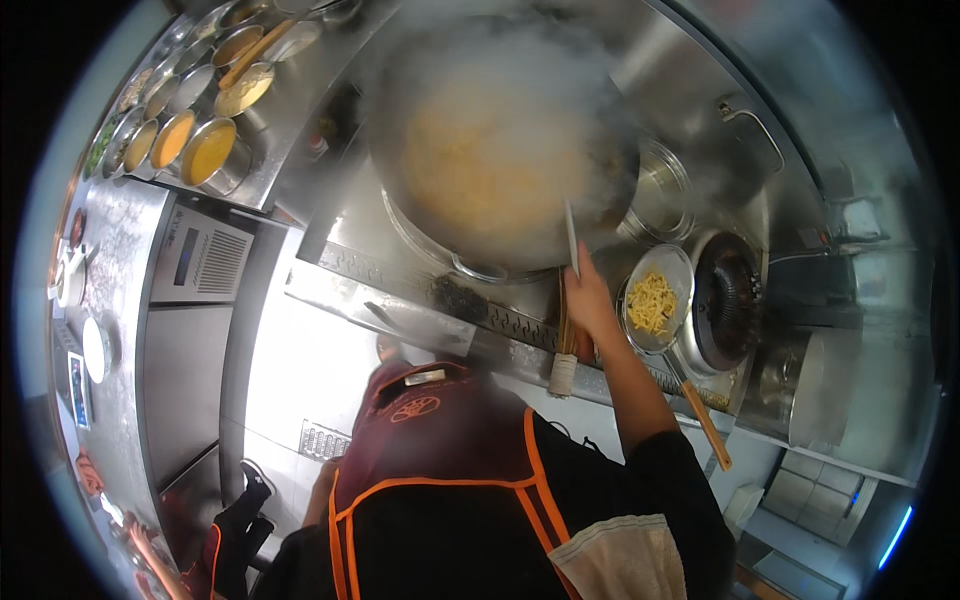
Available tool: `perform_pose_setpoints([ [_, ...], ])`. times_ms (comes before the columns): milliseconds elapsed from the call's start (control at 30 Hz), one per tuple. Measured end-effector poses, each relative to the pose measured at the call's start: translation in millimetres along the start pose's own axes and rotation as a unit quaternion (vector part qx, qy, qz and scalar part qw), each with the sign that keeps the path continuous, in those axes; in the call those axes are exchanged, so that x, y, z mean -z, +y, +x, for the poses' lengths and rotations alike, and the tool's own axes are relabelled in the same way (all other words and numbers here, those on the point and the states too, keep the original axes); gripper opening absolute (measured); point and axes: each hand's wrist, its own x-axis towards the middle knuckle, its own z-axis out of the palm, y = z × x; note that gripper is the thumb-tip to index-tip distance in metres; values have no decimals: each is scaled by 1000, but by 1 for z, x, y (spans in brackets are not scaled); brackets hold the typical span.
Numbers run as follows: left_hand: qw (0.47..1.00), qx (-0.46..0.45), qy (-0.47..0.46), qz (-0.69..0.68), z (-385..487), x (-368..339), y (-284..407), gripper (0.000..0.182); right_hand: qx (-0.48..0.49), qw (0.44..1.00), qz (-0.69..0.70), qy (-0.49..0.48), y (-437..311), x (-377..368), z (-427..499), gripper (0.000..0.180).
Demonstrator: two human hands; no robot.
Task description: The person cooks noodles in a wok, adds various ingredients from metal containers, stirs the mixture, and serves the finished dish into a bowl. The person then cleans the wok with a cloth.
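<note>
My right hand [587, 296] grips the metal handle [571, 229] of a cooking utensil that reaches into a large wok [622, 176]. Thick steam blurs the yellowish food [487, 165] in the wok and hides the utensil's far end. Of my left arm only a bit of forearm [321, 491] shows beside the apron [442, 435]; the left hand is out of view. Just right of my right forearm, a wooden-handled strainer [682, 262] holds yellow shredded food [652, 302]. A bundled bamboo wok brush [564, 371] lies at the stove's edge, below my right wrist.
Metal pots of orange and yellow liquid [210, 154] stand with several other containers at upper left. A round dark burner [726, 300] lies right of the strainer. A tap [754, 124] projects from the back wall. Another person's arm [161, 555] reaches over the left counter [120, 262].
</note>
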Motion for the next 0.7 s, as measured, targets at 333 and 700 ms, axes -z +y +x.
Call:
perform_pose_setpoints([
  [333, 981, -60, 63, -172, 102, 19, 52, 58, -54, 972, 164, -160, -23, -21, 11, 61],
  [700, 987, 63, -100, -104, 74, 40, -4, 56, -94, 973, 10, -209, -25, 106, -84, 59],
])
